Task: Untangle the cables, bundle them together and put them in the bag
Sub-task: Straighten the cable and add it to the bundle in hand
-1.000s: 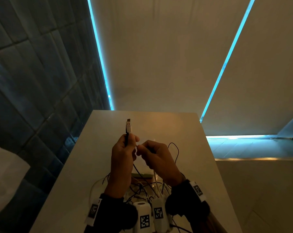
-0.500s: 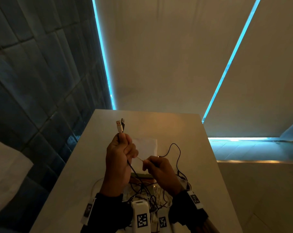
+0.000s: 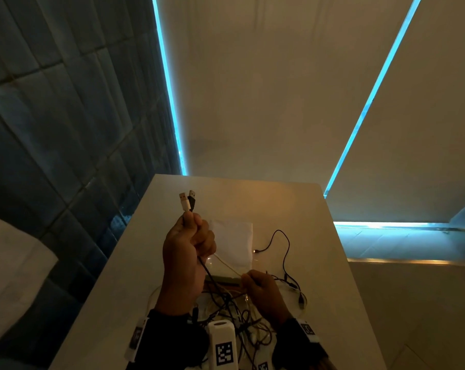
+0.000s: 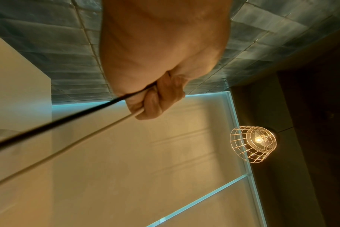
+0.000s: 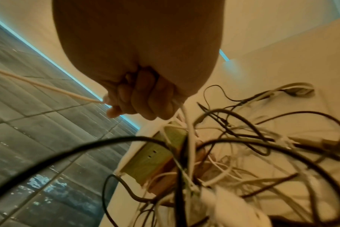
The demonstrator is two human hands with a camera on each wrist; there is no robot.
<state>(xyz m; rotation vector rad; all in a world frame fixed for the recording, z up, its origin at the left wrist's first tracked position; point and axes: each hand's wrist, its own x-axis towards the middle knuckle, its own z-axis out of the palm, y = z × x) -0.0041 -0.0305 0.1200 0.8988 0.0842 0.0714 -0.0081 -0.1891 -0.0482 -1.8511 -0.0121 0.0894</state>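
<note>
My left hand (image 3: pixel 190 245) is raised above the table and grips a white cable (image 3: pixel 227 264) and a black cable (image 3: pixel 207 272); their white USB plug (image 3: pixel 184 201) and black USB plug (image 3: pixel 191 199) stick up above the fist. In the left wrist view both cables, white (image 4: pixel 68 144) and black (image 4: pixel 58 122), run out of the curled fingers (image 4: pixel 155 102). My right hand (image 3: pixel 260 287) is lower and pinches the white cable (image 5: pixel 49 88) near the tangle of cables (image 3: pixel 234 311) on the table. A flat white bag (image 3: pixel 232 243) lies behind the hands.
The pale table (image 3: pixel 319 263) is narrow, with a dark tiled wall (image 3: pixel 52 129) on its left and a drop at its right edge. A thin black cable (image 3: pixel 284 244) loops to the right of the bag. A greenish box (image 5: pixel 155 156) lies under the tangle. A caged lamp (image 4: pixel 256 142) hangs overhead.
My left hand has lifted and shifted left with the two plugs. My right hand has slid down along the white cable toward the tangle, and the bag has come into sight.
</note>
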